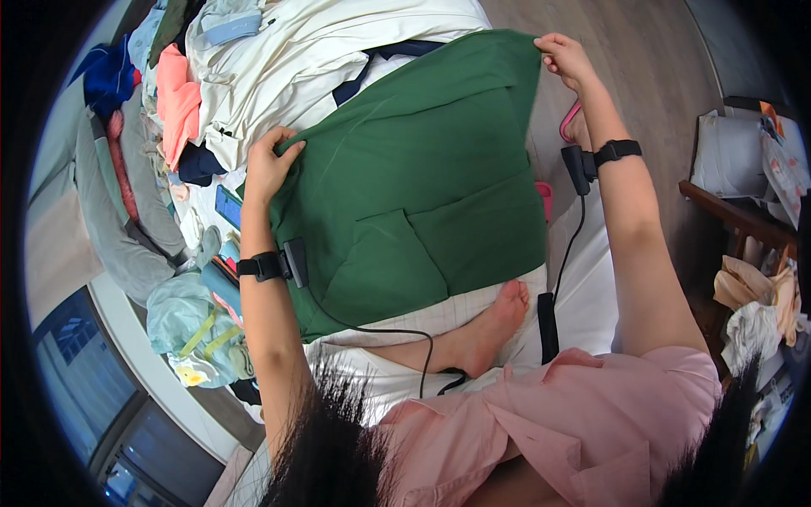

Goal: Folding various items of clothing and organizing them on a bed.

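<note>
A large dark green garment lies spread out in front of me, with seams and a folded flap showing on its near part; its exact kind cannot be made out. My left hand pinches its left edge between thumb and fingers. At the far right corner, my right hand grips the fabric and holds that corner raised. The cloth sags in soft creases between the two hands. Its near edge rests on a pale checked cloth, beside my bare foot.
Heaped clothes, including a cream garment and a coral one, fill the far left. A phone and a light teal bag lie by my left arm. Cables run from both wrist straps. A wooden chair stands at right.
</note>
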Demonstrator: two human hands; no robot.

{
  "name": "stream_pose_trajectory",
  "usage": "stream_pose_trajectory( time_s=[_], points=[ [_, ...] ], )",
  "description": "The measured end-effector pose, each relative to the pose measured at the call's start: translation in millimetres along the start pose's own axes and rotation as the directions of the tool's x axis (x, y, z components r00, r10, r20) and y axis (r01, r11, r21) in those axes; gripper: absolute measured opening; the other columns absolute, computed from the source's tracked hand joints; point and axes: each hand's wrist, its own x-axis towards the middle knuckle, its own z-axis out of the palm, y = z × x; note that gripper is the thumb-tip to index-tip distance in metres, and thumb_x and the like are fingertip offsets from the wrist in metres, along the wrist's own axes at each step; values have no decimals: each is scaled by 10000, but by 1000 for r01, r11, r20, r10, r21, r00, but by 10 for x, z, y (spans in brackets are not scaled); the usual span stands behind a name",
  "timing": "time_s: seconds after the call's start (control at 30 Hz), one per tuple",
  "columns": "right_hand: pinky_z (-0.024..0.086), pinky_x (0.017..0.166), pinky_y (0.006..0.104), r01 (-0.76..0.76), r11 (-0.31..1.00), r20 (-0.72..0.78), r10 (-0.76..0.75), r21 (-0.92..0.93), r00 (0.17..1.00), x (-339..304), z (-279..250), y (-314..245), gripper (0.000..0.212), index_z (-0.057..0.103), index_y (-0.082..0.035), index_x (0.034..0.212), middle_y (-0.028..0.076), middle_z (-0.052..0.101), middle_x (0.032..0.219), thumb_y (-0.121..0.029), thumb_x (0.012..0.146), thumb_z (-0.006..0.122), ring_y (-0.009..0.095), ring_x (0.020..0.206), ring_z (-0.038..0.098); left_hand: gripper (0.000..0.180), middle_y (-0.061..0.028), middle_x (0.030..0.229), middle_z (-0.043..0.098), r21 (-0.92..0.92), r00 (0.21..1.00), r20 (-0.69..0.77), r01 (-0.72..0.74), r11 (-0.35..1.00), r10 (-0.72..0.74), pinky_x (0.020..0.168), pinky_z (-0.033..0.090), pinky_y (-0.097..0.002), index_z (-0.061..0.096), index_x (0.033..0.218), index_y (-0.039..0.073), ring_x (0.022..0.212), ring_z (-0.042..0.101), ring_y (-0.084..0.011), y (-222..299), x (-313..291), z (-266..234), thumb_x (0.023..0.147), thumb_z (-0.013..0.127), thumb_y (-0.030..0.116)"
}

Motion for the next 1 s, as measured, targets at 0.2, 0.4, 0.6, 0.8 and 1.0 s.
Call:
stream_pose_trajectory(
  time_s=[0.2,0.4,0.6,0.8,1.0],
  points=[
    [279,364,169,-274,759,403,17,590,915,-197,-49,-312,134,550,-41,943,-32,431,610,-117,834,568,56,448,399,272,-117,796,615,58,994,81,-82,995,77,658,445,-296,607,909,18,701,573,-210,118,-109,-77,683,704,134],
    [396,425,210,-157,635,413,-278,757,867,108,-406,-285,200,586,-49,999,58,596,843,-96,804,574,85,571,540,285,-169,786,626,164,998,53,-49,985,40,673,469,-338,612,949,28,736,615,-294,206,-17,-189,682,681,99],
    [463,624,159,49,898,251,-174,437,952,180,-102,-237,306,501,-10,1160,28,584,853,-59,859,518,83,781,570,238,-179,823,618,333,998,-19,-54,941,64,692,460,-379,612,923,34,770,589,-346,21,81,-126,720,649,152],
    [390,414,211,176,884,123,-135,-432,983,341,67,-345,229,580,-62,1012,52,590,893,-130,796,613,75,550,527,211,-181,814,609,361,989,-138,9,933,44,686,453,-398,601,902,52,767,577,-357,-322,165,-32,771,612,218],
    [481,601,173,112,972,77,-98,-205,992,308,29,-252,109,569,-33,930,12,584,781,-102,848,549,89,721,603,263,-195,758,592,369,980,-200,74,927,2,655,447,-392,598,882,30,706,569,-359,-441,-12,-99,815,573,283]
  ],
)
